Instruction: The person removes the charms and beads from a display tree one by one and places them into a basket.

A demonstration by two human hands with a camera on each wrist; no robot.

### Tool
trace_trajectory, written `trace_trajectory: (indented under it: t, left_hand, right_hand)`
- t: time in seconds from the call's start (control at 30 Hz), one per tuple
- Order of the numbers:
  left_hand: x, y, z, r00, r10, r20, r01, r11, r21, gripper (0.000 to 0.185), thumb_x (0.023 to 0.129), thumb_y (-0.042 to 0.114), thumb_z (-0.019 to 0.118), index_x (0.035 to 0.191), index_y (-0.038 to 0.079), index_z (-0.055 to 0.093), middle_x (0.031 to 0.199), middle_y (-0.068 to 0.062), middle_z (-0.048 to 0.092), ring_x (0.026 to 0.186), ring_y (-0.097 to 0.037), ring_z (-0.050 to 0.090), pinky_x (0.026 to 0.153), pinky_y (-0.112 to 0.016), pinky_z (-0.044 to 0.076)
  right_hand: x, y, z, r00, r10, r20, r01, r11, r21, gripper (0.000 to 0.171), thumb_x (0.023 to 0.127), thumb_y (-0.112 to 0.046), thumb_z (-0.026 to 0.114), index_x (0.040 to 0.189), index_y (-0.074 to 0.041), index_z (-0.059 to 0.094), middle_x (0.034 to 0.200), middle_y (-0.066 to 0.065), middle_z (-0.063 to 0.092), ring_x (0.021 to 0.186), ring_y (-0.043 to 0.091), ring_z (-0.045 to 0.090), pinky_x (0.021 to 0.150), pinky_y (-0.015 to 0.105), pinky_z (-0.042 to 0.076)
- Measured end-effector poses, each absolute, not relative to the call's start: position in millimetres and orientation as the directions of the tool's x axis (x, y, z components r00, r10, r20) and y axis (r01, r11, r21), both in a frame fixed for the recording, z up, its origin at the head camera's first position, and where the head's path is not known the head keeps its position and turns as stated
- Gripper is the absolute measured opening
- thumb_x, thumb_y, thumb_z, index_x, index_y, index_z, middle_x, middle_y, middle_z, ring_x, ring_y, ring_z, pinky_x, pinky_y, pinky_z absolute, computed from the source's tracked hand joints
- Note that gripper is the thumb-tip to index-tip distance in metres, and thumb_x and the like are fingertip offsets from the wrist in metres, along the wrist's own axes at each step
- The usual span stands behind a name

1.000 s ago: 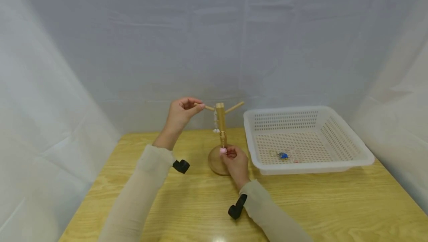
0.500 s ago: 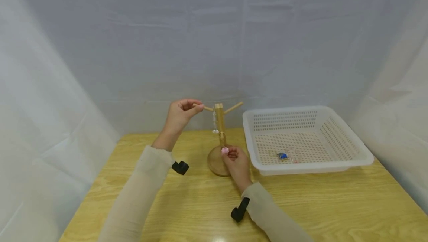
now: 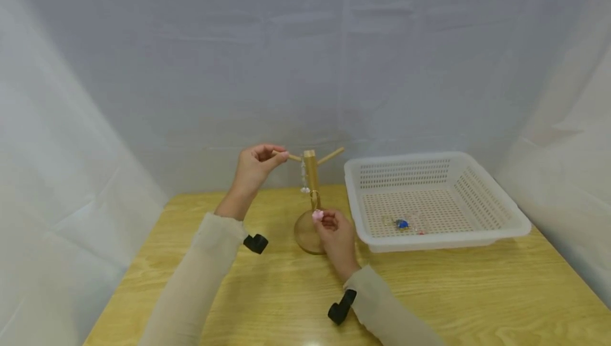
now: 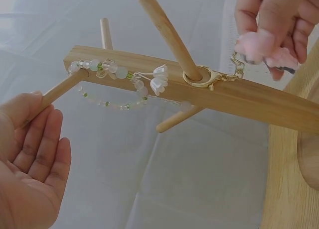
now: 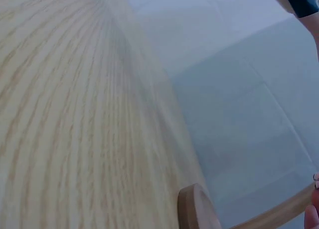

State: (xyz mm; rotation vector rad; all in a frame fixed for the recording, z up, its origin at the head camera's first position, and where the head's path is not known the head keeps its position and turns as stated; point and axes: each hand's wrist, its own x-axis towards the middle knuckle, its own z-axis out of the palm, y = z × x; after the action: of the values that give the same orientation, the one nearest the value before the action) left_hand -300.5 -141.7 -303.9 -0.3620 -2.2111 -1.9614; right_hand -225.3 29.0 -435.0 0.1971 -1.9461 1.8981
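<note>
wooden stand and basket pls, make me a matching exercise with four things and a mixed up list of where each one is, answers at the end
1. beaded bracelet
2. blue piece
3. gold clasp
4. pink charm

A. around the base of an untouched peg
B. in the fingers of the right hand
C. on the pinched peg, held by the left hand
D. in the white basket

Pairs: 1-C, 2-D, 3-A, 4-B

1 stand (image 3: 311, 173) left of 1 basket (image 3: 444, 242) on 1 table (image 3: 277, 287)
</note>
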Motion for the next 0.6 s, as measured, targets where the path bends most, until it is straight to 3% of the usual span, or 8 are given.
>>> trace_trajectory:
  t: [0.33, 0.6]
  left_hand:
    - [-299.9, -140.7, -304.1, -0.958, 0.072, 0.278, 0.284, 0.105, 0.953, 0.018, 0.083, 0.018, 0.073, 0.095, 0.004, 0.069, 0.078, 0.006, 0.067, 0.083, -0.016, 0.063, 0.085, -0.025, 0.05]
    - [-300.6, -140.1, -305.4, -0.952, 0.068, 0.298, 0.304, 0.109, 0.946, 0.01, 0.084, 0.017, 0.073, 0.089, 0.01, 0.07, 0.076, 0.007, 0.068, 0.083, -0.019, 0.063, 0.085, -0.026, 0.05]
  right_hand:
    - [-216.1, 31.4, -419.0, -0.898, 0.166, 0.407, -0.403, 0.058, -0.913, 0.015, 0.085, -0.003, 0.068, 0.096, 0.005, 0.061, 0.092, 0.016, 0.066, 0.084, 0.022, 0.062, 0.077, 0.036, 0.053]
    - [-209.0, 32.4, -408.0, -0.881, 0.182, 0.436, -0.431, 0.069, -0.9, 0.016, 0.084, 0.001, 0.068, 0.096, 0.008, 0.061, 0.093, 0.018, 0.066, 0.085, 0.023, 0.062, 0.077, 0.034, 0.053]
